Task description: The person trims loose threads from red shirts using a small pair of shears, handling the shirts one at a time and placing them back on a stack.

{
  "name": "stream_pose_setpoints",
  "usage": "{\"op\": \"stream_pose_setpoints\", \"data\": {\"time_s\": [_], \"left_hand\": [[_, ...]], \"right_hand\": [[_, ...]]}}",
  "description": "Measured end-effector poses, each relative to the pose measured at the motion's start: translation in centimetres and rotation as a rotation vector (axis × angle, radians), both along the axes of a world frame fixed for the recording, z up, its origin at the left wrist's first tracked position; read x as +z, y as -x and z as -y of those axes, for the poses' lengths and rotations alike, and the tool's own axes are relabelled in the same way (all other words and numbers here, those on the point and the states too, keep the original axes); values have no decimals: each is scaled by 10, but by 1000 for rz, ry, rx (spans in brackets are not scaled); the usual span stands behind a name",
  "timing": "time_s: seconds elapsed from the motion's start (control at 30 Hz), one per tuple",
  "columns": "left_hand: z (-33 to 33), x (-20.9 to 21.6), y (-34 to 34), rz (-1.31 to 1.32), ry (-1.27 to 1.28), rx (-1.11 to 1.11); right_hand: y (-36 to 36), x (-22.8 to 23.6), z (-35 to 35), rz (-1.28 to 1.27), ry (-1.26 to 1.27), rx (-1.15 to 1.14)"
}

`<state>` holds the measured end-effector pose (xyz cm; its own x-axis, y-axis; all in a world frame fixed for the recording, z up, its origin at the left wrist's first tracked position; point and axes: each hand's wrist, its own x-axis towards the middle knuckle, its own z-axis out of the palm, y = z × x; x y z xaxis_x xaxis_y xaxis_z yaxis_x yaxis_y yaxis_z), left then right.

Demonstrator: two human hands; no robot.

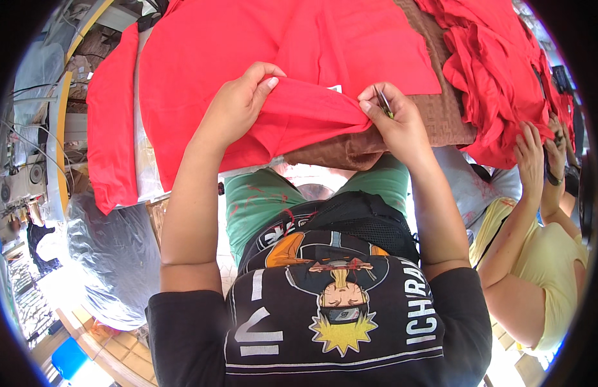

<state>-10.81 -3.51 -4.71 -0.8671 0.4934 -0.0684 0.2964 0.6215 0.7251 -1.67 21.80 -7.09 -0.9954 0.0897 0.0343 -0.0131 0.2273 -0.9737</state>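
**Both hands pinch a fold of red cloth**

Both hands grip one garment. Her left hand (pixel 242 102) closes its fingers over a raised fold of the red cotton garment (pixel 279 58), which lies spread flat across the brown textured fabric pad (pixel 441 109). Her right hand (pixel 392 119) pinches the same fold at its near end, just at the pad's front edge, and also holds a small dark metal snipping tool (pixel 383 102) between thumb and fingers. To the right of the pad a heap of crumpled red garments (pixel 499 71) rests, where a co-worker in a yellow top (pixel 550 258) has both hands (pixel 537 151) on the heap's edge. Left of the pad, clear plastic sheeting (pixel 112 251) hangs down.
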Motion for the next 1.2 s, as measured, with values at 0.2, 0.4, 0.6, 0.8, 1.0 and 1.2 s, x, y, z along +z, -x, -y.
{"op": "stream_pose_setpoints", "data": {"time_s": [0.2, 0.4, 0.6, 0.8, 1.0, 1.2], "left_hand": [[-20, -11, -3, -591, -5, -64], [-57, -24, -27, -494, -73, -196], [-60, -39, -25, -406, -100, -101], [-38, 1, -25, -130, -233, -256], [-23, 32, -25, 28, -171, -450], [-47, -24, -16, -430, -32, -171]], "right_hand": [[9, -10, 3, 189, -144, -37], [9, -8, 3, 169, -177, -35], [9, -9, 4, 180, -189, -34], [9, -12, 3, 157, -175, -40], [11, -12, 1, 167, -185, -30], [2, 5, 6, 74, -473, -110]]}}
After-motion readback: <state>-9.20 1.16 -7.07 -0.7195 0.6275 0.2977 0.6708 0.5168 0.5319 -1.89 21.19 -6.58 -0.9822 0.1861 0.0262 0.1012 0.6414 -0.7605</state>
